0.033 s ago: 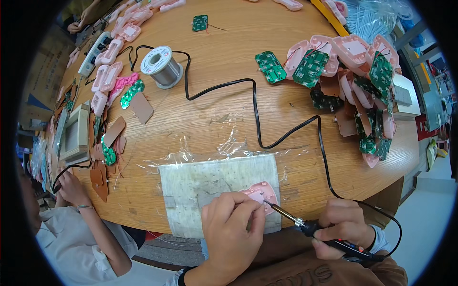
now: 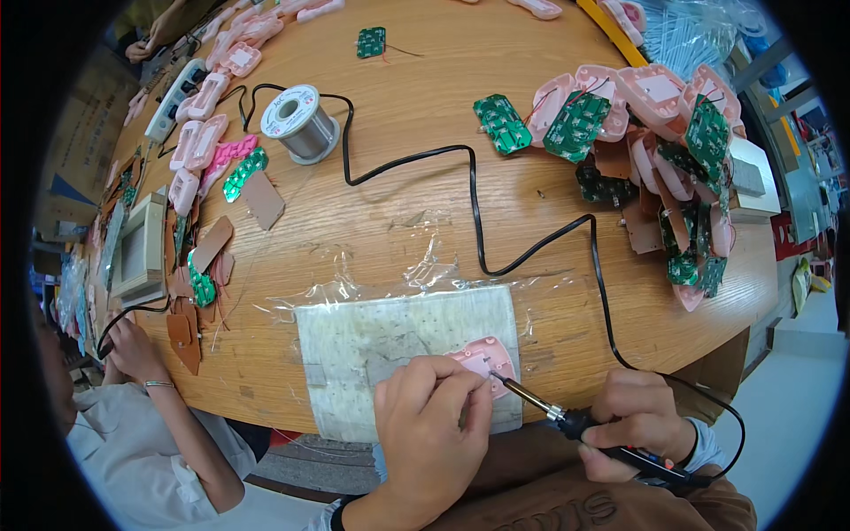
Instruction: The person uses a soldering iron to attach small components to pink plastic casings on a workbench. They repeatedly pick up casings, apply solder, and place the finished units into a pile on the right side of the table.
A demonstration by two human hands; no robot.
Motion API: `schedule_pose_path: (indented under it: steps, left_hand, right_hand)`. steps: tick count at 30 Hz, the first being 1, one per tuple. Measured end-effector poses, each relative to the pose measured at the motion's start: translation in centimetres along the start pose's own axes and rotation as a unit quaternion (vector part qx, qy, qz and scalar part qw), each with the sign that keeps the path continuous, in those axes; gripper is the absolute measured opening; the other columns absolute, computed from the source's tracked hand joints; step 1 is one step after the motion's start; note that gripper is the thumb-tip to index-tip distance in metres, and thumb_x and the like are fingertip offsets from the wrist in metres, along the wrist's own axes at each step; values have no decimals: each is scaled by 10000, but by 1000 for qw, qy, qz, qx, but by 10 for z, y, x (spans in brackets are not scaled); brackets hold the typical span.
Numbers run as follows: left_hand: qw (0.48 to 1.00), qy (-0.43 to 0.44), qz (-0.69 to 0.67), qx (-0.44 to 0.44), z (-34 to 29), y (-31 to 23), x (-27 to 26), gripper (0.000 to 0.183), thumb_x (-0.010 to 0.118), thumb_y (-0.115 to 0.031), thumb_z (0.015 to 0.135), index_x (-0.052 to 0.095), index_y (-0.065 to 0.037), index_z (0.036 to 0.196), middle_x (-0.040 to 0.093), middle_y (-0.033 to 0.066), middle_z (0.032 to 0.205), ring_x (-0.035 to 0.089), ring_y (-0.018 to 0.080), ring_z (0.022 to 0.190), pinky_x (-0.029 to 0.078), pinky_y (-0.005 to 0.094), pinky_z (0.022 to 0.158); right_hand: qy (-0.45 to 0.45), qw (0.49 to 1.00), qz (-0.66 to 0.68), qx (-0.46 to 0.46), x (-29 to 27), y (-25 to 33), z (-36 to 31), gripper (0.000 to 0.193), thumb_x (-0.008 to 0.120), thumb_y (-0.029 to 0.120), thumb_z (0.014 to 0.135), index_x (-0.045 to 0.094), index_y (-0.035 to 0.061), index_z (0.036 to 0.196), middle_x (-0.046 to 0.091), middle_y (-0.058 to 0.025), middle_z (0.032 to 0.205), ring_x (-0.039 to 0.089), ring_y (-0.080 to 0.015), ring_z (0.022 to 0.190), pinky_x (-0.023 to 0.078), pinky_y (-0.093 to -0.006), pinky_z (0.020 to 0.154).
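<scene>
My right hand [image 2: 633, 423] is wrapped round the black handle of a soldering iron [image 2: 575, 423]. Its metal tip points up and left, reaching the inside of a pink plastic shell half [image 2: 503, 356]. That shell lies on a stained whitish mat [image 2: 354, 354] at the table's front edge, with a pale flat piece inside it. My left hand [image 2: 434, 425] is closed in a pinch at the shell's left side and covers part of it. What its fingertips hold is hidden.
A solder wire spool [image 2: 301, 124] stands behind the mat. The iron's black cord [image 2: 476, 203] winds across the table. Pink shells and green circuit boards [image 2: 575, 124] are heaped at right; more lie at left. A co-worker's arm [image 2: 190, 434] rests at the left edge.
</scene>
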State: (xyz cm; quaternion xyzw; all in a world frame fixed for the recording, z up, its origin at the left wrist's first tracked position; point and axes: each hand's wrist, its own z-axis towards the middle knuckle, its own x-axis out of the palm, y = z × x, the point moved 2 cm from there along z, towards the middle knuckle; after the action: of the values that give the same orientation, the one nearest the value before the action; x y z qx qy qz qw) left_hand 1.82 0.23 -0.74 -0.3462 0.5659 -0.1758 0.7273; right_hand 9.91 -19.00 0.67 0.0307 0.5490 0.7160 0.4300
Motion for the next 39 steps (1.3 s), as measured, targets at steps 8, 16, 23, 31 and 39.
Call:
schedule_pose_path:
  steps: [8,16,23,31,39]
  left_hand:
    - [998,-46,-18,-33,10,1,-22,146,726,18,732,641,-32,840,570,82,841,560,210,683,435,310,573]
    - [983,-115,-137,-40,78,16,-47,162,646,25,821,640,33,983,588,147,963,623,247,792,509,329,675]
    - [973,-170,158,-12,64,70,-86,120,722,-56,761,701,-9,869,618,108,909,598,234,832,477,339,730]
    - [935,-106,333,-69,128,179,-163,205,717,-106,738,707,15,904,672,156,862,629,320,825,492,391,768]
    - [964,-96,186,-167,125,160,-177,186,721,-93,736,700,14,887,681,129,840,651,270,754,509,360,706]
  right_hand:
    - [61,995,-74,-30,-3,5,-1,178,750,55,634,612,73,745,486,-27,621,444,-166,467,306,-299,386]
    - [-133,991,-11,-9,-13,0,-12,232,712,75,646,574,56,832,533,-67,608,437,-178,457,297,-310,435]
    - [-183,982,-42,0,-10,-8,-22,240,704,143,667,542,69,828,461,-43,571,394,-155,451,265,-298,447]
    - [-161,985,-51,-16,-5,-7,-14,233,698,130,694,536,73,851,491,-45,594,414,-161,456,281,-299,448]
    - [-181,982,-46,-11,-9,-5,-14,251,700,128,698,536,72,879,504,-52,611,415,-156,478,291,-300,459]
